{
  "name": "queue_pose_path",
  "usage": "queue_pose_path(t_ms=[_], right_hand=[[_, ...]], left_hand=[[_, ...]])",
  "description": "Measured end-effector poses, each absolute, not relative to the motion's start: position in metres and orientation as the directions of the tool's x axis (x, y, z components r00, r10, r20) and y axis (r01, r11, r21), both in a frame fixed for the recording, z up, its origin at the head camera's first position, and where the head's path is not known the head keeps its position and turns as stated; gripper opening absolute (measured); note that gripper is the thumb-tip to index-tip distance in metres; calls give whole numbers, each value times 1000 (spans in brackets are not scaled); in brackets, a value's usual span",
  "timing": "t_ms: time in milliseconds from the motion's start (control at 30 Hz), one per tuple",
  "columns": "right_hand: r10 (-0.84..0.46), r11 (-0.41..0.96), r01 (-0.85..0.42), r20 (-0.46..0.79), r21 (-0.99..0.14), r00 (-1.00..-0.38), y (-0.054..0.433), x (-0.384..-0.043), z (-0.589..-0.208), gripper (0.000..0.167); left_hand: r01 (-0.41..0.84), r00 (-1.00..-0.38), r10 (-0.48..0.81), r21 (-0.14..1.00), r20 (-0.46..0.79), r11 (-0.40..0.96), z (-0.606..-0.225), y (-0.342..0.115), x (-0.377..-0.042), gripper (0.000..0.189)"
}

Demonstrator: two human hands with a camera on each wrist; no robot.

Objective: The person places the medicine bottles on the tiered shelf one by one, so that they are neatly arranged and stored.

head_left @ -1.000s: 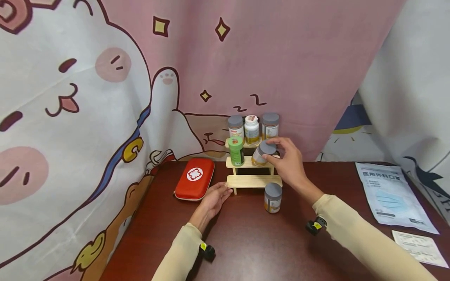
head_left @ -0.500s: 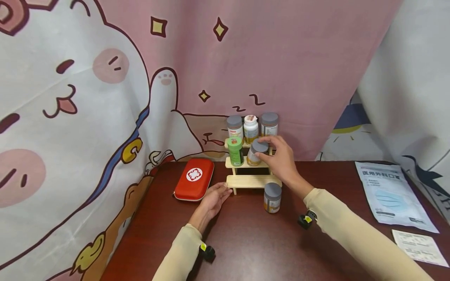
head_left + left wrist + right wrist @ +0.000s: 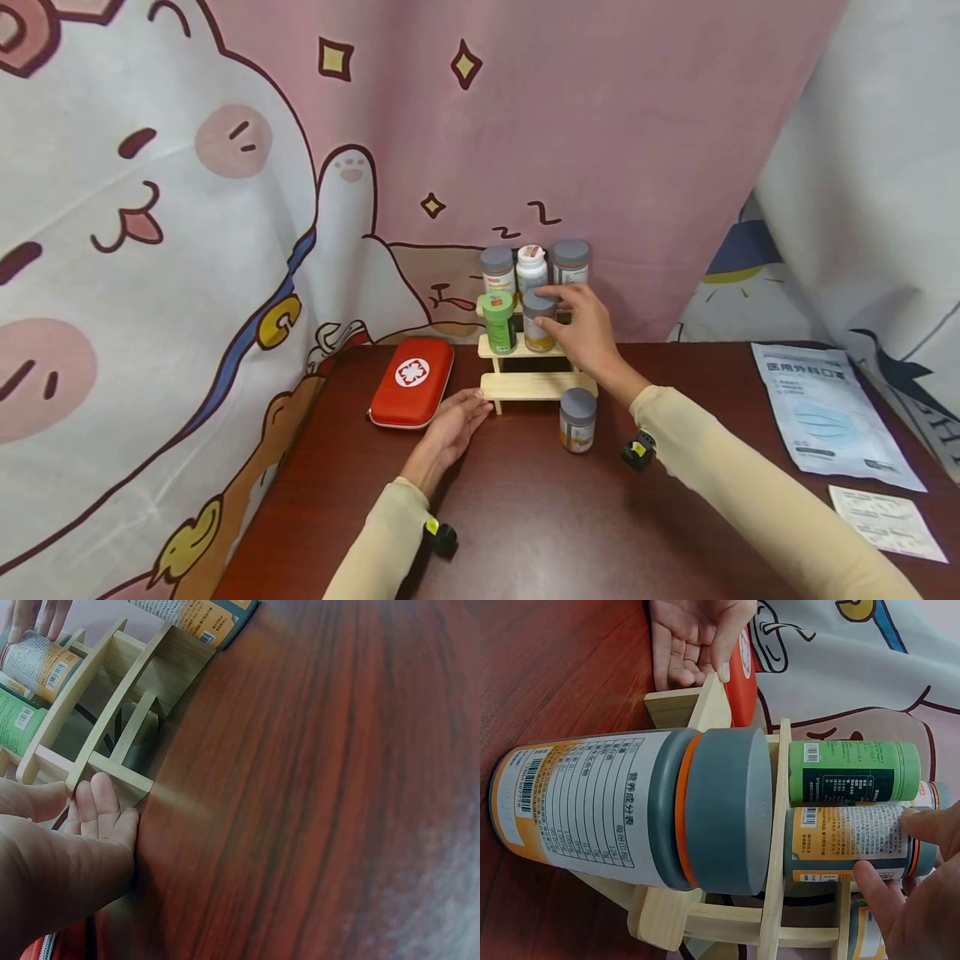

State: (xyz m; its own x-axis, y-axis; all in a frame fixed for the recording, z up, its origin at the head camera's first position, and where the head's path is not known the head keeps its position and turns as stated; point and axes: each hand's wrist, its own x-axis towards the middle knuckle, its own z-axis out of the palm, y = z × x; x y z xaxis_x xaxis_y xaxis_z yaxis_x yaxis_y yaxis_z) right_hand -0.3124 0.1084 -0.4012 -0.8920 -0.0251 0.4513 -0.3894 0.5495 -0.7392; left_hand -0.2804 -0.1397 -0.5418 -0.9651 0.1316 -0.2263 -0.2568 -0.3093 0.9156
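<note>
My right hand grips a grey-lidded supplement bottle, upright on the middle step of a small wooden tiered rack. Right beside that bottle stands a green bottle; in the right wrist view the two appear to touch. At the lowest step's left end, my left hand pinches the board, thumb on its edge, as the left wrist view shows. Another grey-lidded bottle stands on the table before the rack's right end, large in the right wrist view.
Along the top step stand a grey-lidded bottle, a white bottle and another grey-lidded bottle. A red zip case lies left of the rack. A mask packet and a white card lie at right. A printed curtain hangs behind.
My right hand has moved left with the grey-lidded bottle, which has gone from tilted to upright beside the green bottle. The left hand has stayed at the rack.
</note>
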Motion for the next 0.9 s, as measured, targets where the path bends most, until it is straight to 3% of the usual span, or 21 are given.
queue_pose_path(t_ms=[900], right_hand=[[-96, 537, -418, 440, -732, -893, 109, -316, -403, 47]], left_hand=[[-266, -963, 141, 910, -232, -319, -542, -140, -282, 16]])
